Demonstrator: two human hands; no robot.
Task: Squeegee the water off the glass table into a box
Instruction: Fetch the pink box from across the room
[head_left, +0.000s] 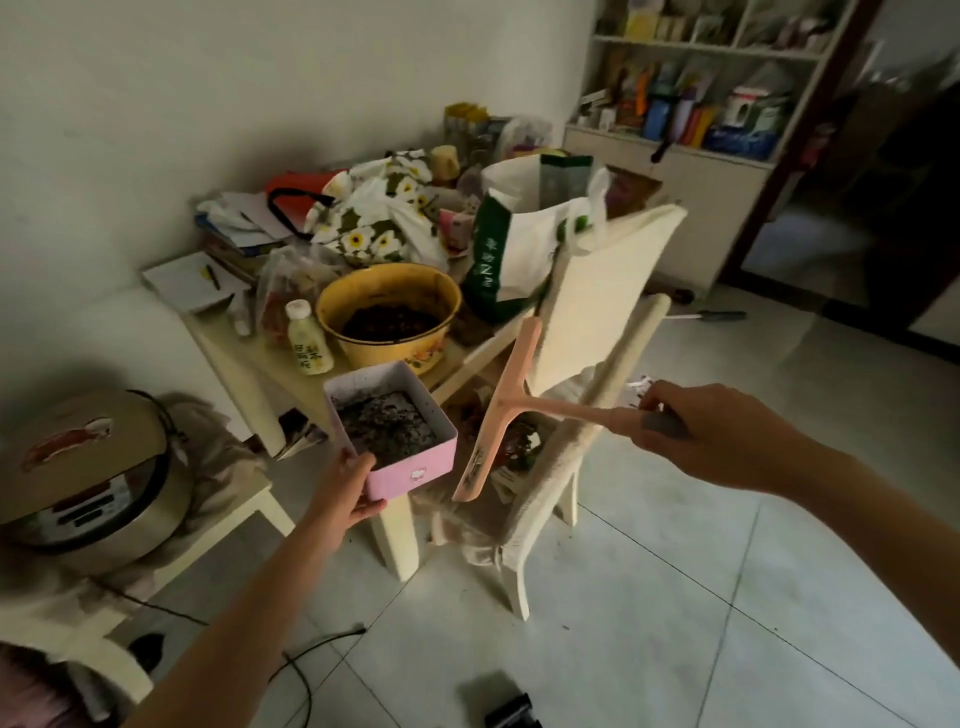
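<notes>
My left hand (349, 486) grips the near corner of a pink square box (410, 470) and holds it in the air by the table's front corner; dark wet matter lies inside it. My right hand (691, 431) grips the handle of a pink squeegee (501, 410), whose long blade hangs upright just right of the box, apart from it. The table (234, 343) is crowded, and I see no bare glass top.
A yellow basin (431, 291), a small bottle (307, 340), bags and papers crowd the table. A cream chair (597, 291) stands to the right of the table, behind the squeegee. A rice cooker (88, 478) sits on a stool at left. Cables lie on the tiled floor.
</notes>
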